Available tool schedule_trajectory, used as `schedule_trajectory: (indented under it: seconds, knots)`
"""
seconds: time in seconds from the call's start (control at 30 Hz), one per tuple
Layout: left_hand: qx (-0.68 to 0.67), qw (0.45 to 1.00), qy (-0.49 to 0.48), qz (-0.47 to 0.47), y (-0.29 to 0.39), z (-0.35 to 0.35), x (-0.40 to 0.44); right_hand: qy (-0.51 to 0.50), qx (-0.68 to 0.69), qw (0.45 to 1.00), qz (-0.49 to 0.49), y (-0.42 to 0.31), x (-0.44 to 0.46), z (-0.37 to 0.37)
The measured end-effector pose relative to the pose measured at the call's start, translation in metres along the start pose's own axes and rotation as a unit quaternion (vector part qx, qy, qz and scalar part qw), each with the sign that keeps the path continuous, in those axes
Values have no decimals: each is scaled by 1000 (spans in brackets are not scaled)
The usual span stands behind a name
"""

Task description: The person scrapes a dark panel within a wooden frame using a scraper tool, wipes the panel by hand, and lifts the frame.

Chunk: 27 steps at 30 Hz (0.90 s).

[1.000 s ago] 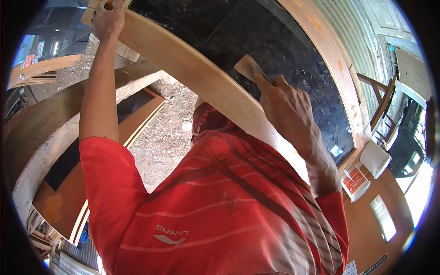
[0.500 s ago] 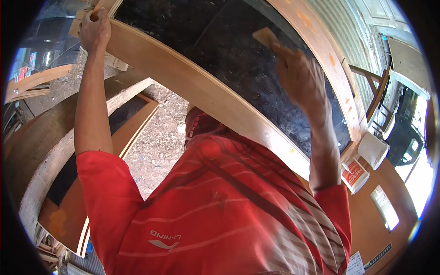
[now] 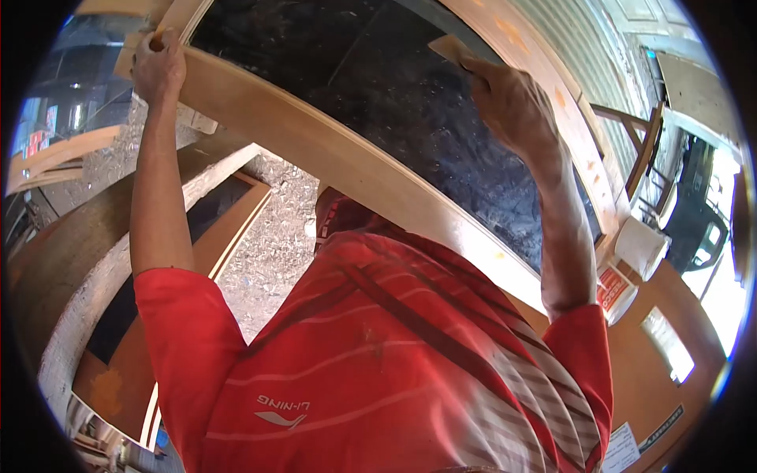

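A large wooden frame [image 3: 307, 146] around a dark, dusty panel [image 3: 394, 87] lies in front of me. At its left corner is my left hand [image 3: 160, 69], with fingers curled into a ring against the wood. A narrow orange-brown edge shows by those fingers, but I cannot make out what they hold. My right hand [image 3: 512, 102] is over the dark panel, closed on a small flat tan scraper-like tool [image 3: 448, 47]. Its wide end points away to the upper left, near the far rail. Whether it touches the panel, I cannot tell.
To the right stand a white bucket [image 3: 640, 246] and a red-and-white tub [image 3: 617, 293], beside a brown board [image 3: 678, 331] with a cut-out. A thick curved wooden piece [image 3: 87, 292] and another dark-panelled wooden frame [image 3: 118, 386] are at left. Shavings litter the ground [image 3: 272, 229].
My right hand and the tan tool have shifted slightly up and left over the panel. My left hand stays at the frame's corner. The camera view has moved a little.
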State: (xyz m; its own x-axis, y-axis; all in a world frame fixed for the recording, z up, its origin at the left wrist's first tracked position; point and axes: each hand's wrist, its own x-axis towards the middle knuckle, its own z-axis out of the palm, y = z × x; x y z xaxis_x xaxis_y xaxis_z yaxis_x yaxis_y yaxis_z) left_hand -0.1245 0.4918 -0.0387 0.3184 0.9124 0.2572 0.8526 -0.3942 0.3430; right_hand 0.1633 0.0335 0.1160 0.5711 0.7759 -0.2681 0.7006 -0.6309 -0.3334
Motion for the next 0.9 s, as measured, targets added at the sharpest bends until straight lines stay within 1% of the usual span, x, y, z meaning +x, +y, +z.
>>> schedule_trajectory:
  seconds: [0.03, 0.1, 0.2, 0.27, 0.3, 0.4, 0.43, 0.53, 0.63, 0.67, 0.73, 0.77, 0.87, 0.9]
  knots:
    - [-1, 1000, 6, 14, 3, 0, 8, 15, 2, 1000, -5, 3, -5, -1]
    - [1, 1000, 10, -3, 10, -2, 9, 42, 7, 999, -20, 7, -19, 2]
    - [-1, 1000, 8, -14, 19, -9, -1, 53, 40, 997, 30, 15, -75, 22]
    - [1, 1000, 6, -18, 23, -12, 2, 19, 39, 997, 68, 25, -113, 36]
    - [5, 1000, 4, -27, 22, -10, 3, 4, 40, 996, 86, 23, -118, 36]
    - [7, 1000, -5, -26, 17, -6, 7, 27, 2, 997, 70, 13, -102, 35]
    - [3, 1000, -4, -27, 19, -6, 5, -2, 6, 998, 69, 9, -88, 28]
    - [16, 1000, 6, -26, 23, -9, 2, -29, 6, 998, 61, 15, -92, 14]
    - [9, 999, -3, -31, 26, -10, 9, -45, -15, 996, 80, 11, -86, 11]
    - [5, 999, -18, -26, 25, -11, 3, -41, -4, 996, 79, 12, -86, 14]
    - [9, 1000, -16, -21, 22, -11, -5, -14, 20, 997, 68, 13, -68, 16]
    - [10, 1000, -10, -16, 23, -11, 0, -53, -9, 996, 69, 9, -72, 13]
    - [23, 1000, -3, -19, 24, -9, 0, -15, -24, 998, 51, 4, -98, 31]
    - [5, 1000, -5, -19, 21, -7, 2, 7, -55, 997, 44, -4, -93, 35]
